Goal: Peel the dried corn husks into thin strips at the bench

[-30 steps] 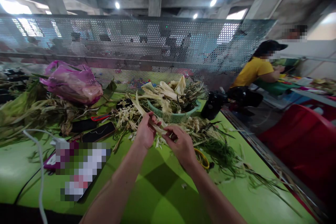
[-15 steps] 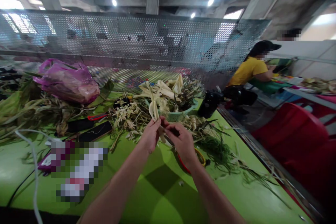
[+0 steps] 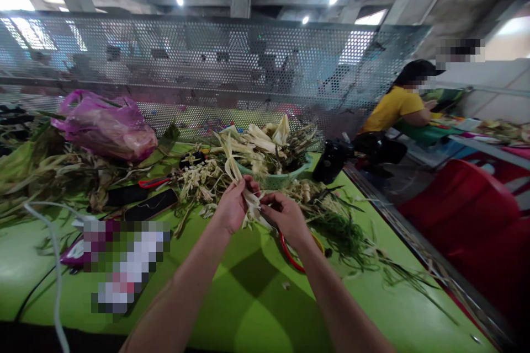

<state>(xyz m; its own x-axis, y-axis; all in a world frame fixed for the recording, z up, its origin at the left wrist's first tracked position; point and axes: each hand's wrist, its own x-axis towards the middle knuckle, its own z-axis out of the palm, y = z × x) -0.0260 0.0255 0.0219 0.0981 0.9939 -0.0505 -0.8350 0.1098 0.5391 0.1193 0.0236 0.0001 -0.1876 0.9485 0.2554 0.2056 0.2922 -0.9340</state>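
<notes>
Pale strips of corn husk (image 3: 232,166) stand up from my left hand (image 3: 232,207), whose fingers are closed around their lower part. The strips lean to the left, and their lower ends come out towards my right hand (image 3: 289,219). Thumb and fingertips of the right hand are pinched together at those ends. Partly under my right wrist, red and yellow loops (image 3: 285,253) that look like scissor handles lie on the table. Just behind the hands is a light green basket (image 3: 285,181) piled with dry husks (image 3: 265,140).
Dried plant scraps (image 3: 202,182) and green fibres (image 3: 348,240) litter the green table (image 3: 256,314). To the left are a purple plastic bag (image 3: 105,127), a dark phone-like slab (image 3: 151,207), a red-handled cutter (image 3: 153,182) and a white cable (image 3: 53,265). A black bottle (image 3: 329,161) stands right.
The husk strips have tilted further left, and their lower ends now show spread between my hands. My right hand has shifted slightly; both hands keep their hold.
</notes>
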